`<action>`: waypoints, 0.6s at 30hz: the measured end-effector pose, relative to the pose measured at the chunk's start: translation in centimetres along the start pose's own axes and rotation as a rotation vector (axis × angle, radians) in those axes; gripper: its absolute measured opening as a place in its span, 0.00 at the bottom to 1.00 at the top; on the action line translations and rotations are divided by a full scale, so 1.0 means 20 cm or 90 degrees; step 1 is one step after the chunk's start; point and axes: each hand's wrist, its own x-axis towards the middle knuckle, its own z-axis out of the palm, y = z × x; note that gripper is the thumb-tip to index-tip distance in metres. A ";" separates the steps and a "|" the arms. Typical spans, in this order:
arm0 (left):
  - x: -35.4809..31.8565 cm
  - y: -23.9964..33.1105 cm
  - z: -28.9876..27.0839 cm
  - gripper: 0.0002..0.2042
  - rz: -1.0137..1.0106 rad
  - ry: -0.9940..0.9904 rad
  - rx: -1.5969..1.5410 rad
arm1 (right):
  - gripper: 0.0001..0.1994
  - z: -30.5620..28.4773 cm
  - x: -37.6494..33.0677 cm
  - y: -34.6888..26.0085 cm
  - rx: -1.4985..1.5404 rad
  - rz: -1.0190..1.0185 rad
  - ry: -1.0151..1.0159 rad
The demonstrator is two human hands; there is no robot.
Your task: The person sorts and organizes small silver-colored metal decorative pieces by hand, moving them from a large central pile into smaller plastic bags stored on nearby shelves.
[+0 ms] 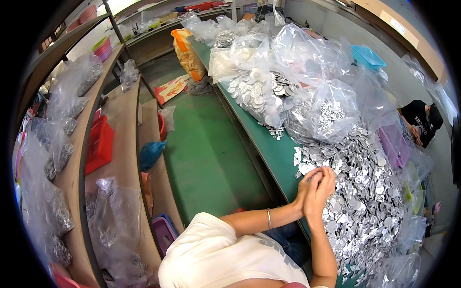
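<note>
Head view showed both hands pressed together over the near edge of a heap of silver discs [365,192] on the green bench [273,153]. The left hand [307,185] and right hand [324,189] were closed around something small between the fingertips, most likely one disc or a pair stuck together; the piece itself was too small to make out. By my judgement the step in hand was separating or checking a single piece picked from the heap, and the next move would call for a fine pinch and somewhere to drop the piece. Behind the heap stood clear bags [307,91] full of the same discs. A purple bin [394,146] sat at the heap's right. A green floor [206,158] ran beside the bench, with wooden shelves [122,144] of more bags to the left. Another person [422,120] worked at the far right.
</note>
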 end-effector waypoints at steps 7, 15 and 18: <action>0.07 0.07 -0.10 0.16 -0.001 -0.028 -0.052 | 0.15 0.08 0.09 -0.04 0.042 -0.073 0.101; 0.15 0.00 -0.28 0.15 -0.032 -0.032 -0.011 | 0.17 0.08 0.14 -0.05 -0.026 -0.086 0.096; 0.17 -0.03 -0.29 0.15 -0.033 -0.004 -0.079 | 0.20 0.11 0.14 -0.03 -0.015 -0.076 0.070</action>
